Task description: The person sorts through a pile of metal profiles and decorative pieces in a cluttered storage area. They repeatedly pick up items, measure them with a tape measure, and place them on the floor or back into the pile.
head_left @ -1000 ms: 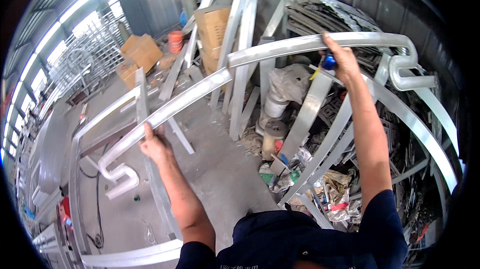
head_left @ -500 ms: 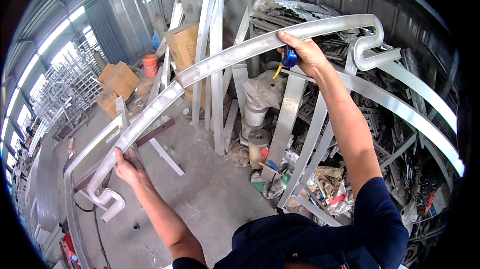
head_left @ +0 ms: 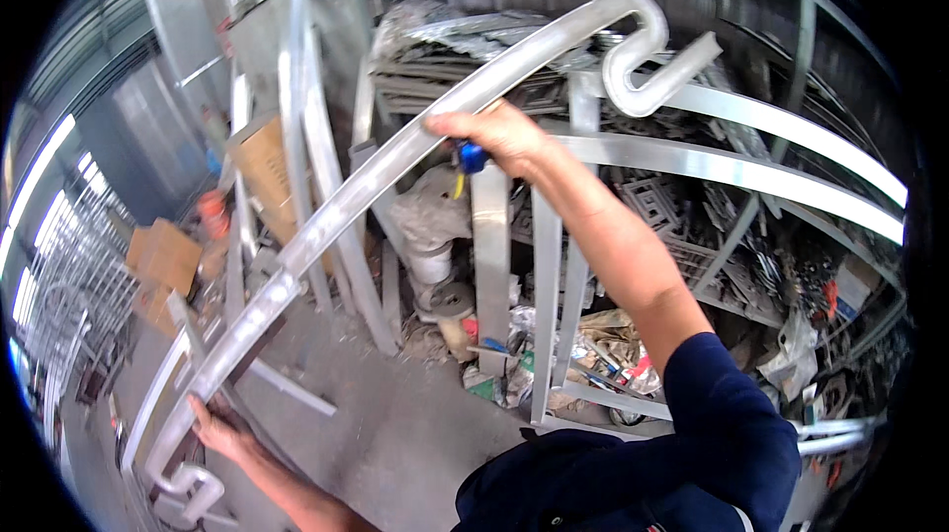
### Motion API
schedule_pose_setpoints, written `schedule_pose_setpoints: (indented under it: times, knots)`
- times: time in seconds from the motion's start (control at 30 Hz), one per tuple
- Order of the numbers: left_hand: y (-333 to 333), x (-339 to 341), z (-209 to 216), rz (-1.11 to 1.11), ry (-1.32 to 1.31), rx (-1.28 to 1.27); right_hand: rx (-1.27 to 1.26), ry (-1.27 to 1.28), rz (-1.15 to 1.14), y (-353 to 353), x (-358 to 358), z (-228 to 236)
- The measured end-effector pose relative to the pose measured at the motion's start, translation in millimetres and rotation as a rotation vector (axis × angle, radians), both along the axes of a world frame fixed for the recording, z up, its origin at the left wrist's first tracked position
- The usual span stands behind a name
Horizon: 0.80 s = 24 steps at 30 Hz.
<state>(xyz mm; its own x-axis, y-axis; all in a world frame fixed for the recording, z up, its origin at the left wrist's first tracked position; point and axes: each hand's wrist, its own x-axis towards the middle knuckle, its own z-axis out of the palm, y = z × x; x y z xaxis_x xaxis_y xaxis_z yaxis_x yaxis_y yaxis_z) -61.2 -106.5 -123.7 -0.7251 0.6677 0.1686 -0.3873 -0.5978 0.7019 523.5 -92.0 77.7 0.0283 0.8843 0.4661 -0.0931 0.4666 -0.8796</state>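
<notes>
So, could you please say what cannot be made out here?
Head view: part of the blue tool, covered by the right hand.
Head view: any fingers of the left hand behind the metal bar, hidden by it.
Head view: elbow end of the left forearm, cut by the lower edge.
Head view: details of the metal lattice, too small.

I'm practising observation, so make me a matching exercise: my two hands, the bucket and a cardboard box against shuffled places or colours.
1. Left hand
2. Right hand
3. Bucket
4. Cardboard box

A. Orange-red
B. On the lower stretch of the curled metal
C. Brown
D. On the upper stretch, with a blue object

Pairs: 1-B, 2-D, 3-A, 4-C
</notes>
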Motion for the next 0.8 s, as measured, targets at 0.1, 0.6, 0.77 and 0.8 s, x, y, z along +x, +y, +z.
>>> schedule_pose_setpoints:
  times: [0.1,0.6,0.77,0.8]
  knots:
    - [2,11,-10,-0.027,0.12,0.108,-0.054,-0.036,0.011,6,4,-17]
    - [-6,187,-9,-0.253,0.807,-0.123,-0.091,-0.69,0.146,-13,-109,-188]
    - [-13,233,-22,-0.434,0.917,-0.202,-0.057,-0.756,0.251,-27,-136,-219]
    - [-16,236,-27,-0.442,0.924,-0.198,-0.077,-0.762,0.298,-30,-140,-222]
